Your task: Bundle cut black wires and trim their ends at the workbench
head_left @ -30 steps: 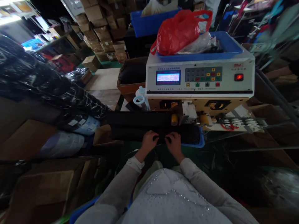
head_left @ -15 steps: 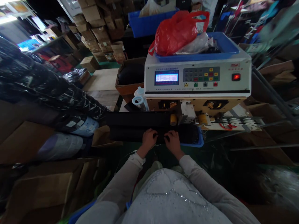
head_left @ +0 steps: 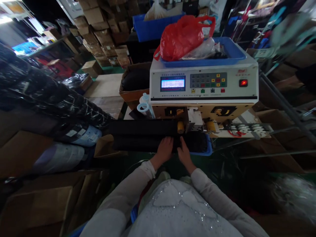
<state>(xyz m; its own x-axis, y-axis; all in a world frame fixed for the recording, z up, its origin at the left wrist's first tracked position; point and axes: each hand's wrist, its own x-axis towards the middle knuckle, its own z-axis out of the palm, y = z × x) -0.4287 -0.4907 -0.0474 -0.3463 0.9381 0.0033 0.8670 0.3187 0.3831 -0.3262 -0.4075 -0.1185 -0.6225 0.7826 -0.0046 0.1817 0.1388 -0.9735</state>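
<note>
Workshop or small factory floor: white machine [head_left: 187,82] with screen [head_left: 172,84] and keypad [head_left: 208,80], stacked cardboard boxes [head_left: 101,38], bundles in black plastic [head_left: 53,90].

green floor [head_left: 115,70], stacked cardboard boxes [head_left: 100,33], bright light [head_left: 5,20]

The machine [head_left: 204,93] bears a tray [head_left: 233,49] on top, a bag [head_left: 181,39] lying in it. A trough [head_left: 138,143] extends leftward before the machine, left hand [head_left: 165,149] and right hand [head_left: 184,154] at its near side. Left of the machine stand a jug [head_left: 144,98] and, behind that, a carton [head_left: 132,97].
</note>
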